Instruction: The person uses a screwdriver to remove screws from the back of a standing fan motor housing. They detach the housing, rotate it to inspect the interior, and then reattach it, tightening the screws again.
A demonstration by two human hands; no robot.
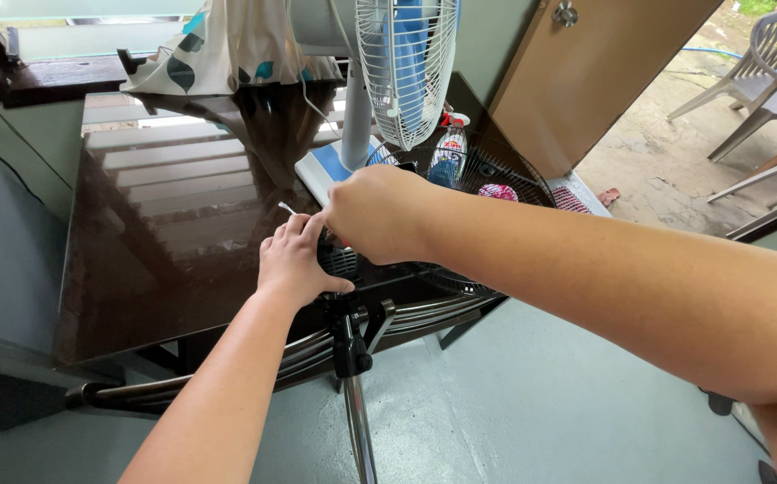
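Left hand [294, 260] gripping black fan motor [342, 262] on stand pole [357, 394], right hand [377, 213] fingers curled over it, grasp unclear, black grille [505, 175] behind

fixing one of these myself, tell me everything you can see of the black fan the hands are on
The black fan stands on a metal pole at the dark glossy table's edge. Its round wire grille lies roughly flat, facing up. The left hand grips the black motor housing; the right hand covers its top. Blades are not visible.
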